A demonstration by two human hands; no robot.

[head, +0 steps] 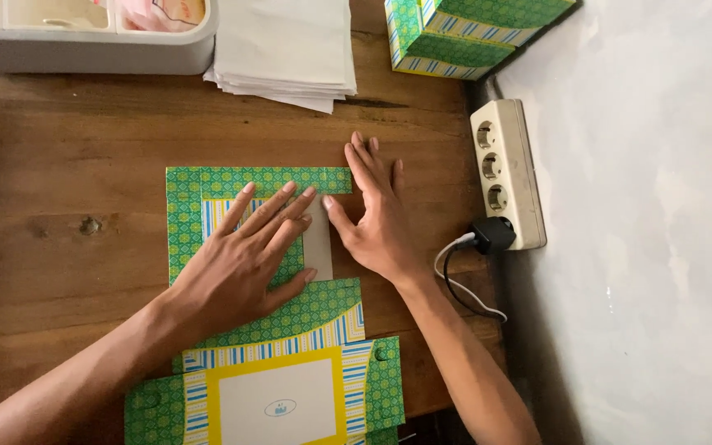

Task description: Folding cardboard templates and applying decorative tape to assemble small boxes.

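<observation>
Head view is showing you pressing your flat, open left hand [245,255] and right hand [372,218], gripping nothing, on the unfolded green box blank [187,214], its flaps lying mostly unfolded.

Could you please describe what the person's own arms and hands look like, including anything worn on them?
Both forearms are bare as far as the picture shows: no sleeves, gloves, watch or bracelet. The left hand and right hand carry no visible rings on the fingers, and the nails are short and unpainted. The upper arms lie outside the picture.
</observation>
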